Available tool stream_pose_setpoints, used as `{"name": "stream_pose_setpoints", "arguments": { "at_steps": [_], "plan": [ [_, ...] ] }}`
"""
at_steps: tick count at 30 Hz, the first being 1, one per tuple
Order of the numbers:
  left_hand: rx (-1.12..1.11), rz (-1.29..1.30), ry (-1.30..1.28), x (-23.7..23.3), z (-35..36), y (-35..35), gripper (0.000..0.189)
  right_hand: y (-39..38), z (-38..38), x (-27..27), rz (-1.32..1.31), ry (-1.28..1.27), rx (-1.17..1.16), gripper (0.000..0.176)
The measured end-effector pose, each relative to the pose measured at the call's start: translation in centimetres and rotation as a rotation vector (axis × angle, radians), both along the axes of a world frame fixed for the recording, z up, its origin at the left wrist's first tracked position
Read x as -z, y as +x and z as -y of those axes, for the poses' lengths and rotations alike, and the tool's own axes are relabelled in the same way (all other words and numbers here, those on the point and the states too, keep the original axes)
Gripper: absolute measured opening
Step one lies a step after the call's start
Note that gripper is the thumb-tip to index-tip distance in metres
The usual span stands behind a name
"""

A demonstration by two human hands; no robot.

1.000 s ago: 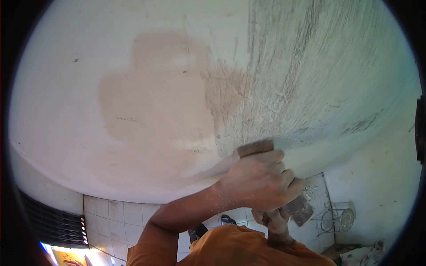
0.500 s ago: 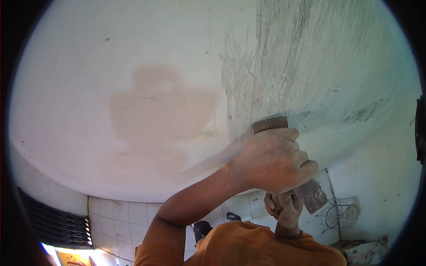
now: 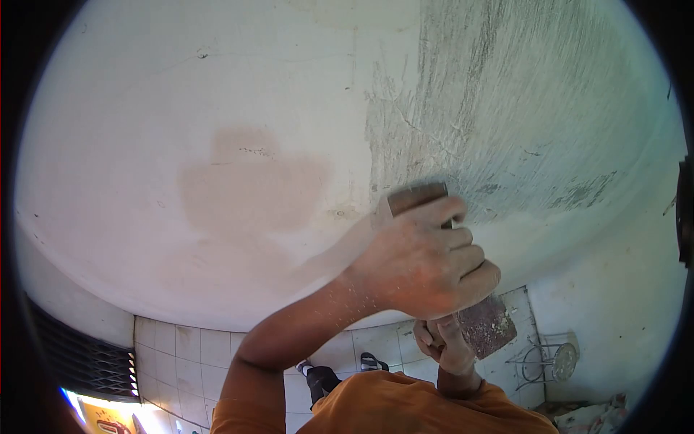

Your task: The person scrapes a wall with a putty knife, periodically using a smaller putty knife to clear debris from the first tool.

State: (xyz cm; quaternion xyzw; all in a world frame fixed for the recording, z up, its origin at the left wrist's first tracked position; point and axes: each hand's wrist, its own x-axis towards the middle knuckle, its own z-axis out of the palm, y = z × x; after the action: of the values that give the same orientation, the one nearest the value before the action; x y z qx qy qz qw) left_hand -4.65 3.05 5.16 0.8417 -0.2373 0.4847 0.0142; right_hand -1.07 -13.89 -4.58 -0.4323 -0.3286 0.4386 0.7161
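Note:
My left hand (image 3: 426, 260) is closed around a scraper (image 3: 419, 195) with a wide, brownish blade. Its edge lies against the pale wall (image 3: 325, 108), at the lower end of a rough grey streaked area. White dust speckles my wrist. Lower down, nearer my body, my right hand (image 3: 444, 346) is closed on a second wide, flat scraper (image 3: 489, 327), its reddish-brown face spotted with whitish crumbs. The handles of both tools are mostly hidden by my fingers.
A beige patch (image 3: 253, 189) marks the wall on the left. White floor tiles (image 3: 191, 362) lie below, with a round metal stool (image 3: 560, 360) at the right and bundled sacks (image 3: 593, 418) in the lower right corner. Dark lattice metalwork (image 3: 79, 354) stands at lower left.
My left hand and its scraper have shifted a little left and up along the wall. My right hand with its scraper appears slightly farther left, and the whole view has shifted slightly.

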Motion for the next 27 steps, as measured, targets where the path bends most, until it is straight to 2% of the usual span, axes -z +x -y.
{"name": "stream_pose_setpoints", "arguments": {
  "at_steps": [1,5,6,9,13,16,19,22,25,27],
  "plan": [
    [-0.02,0.017,0.022,-0.7,-0.2,-0.1,0.011,-0.4,-0.9,-2.2,0.059,-0.001,0.029,0.035],
    [-0.035,-0.043,0.025,-2.0,-0.7,-0.4,0.011,-1.0,-1.1,-3.1,0.079,-0.074,0.103,0.032],
    [-0.03,-0.071,0.01,-1.8,-0.6,-0.8,0.012,-1.3,-1.2,-2.5,0.137,0.003,0.122,0.028],
    [0.008,-0.142,-0.002,-3.2,-0.8,-1.0,0.014,-1.9,-1.0,-4.5,0.047,0.098,0.119,0.025],
    [0.004,-0.146,-0.012,-2.1,-1.0,-1.3,0.019,-2.2,-1.6,-3.0,0.104,0.12,0.106,0.029],
    [0.004,-0.195,0.01,-3.3,-1.2,-1.7,0.02,-2.3,-2.4,-3.7,0.149,0.188,0.118,0.03],
    [0.083,-0.108,-0.055,-3.9,-1.1,-1.1,0.018,-2.5,-2.0,-4.1,0.108,0.168,0.147,0.036],
    [0.018,-0.141,-0.023,-2.6,-1.0,-1.5,0.019,-2.6,-1.5,-4.1,0.083,0.106,0.118,0.037],
    [0.096,-0.131,-0.079,-3.2,-0.8,-1.4,0.017,-2.4,-0.7,-4.4,0.118,0.051,0.095,0.037],
    [0.056,-0.102,-0.062,-2.3,-0.9,-1.3,0.017,-2.3,-1.0,-3.5,0.138,0.062,0.105,0.038]
  ]
}}
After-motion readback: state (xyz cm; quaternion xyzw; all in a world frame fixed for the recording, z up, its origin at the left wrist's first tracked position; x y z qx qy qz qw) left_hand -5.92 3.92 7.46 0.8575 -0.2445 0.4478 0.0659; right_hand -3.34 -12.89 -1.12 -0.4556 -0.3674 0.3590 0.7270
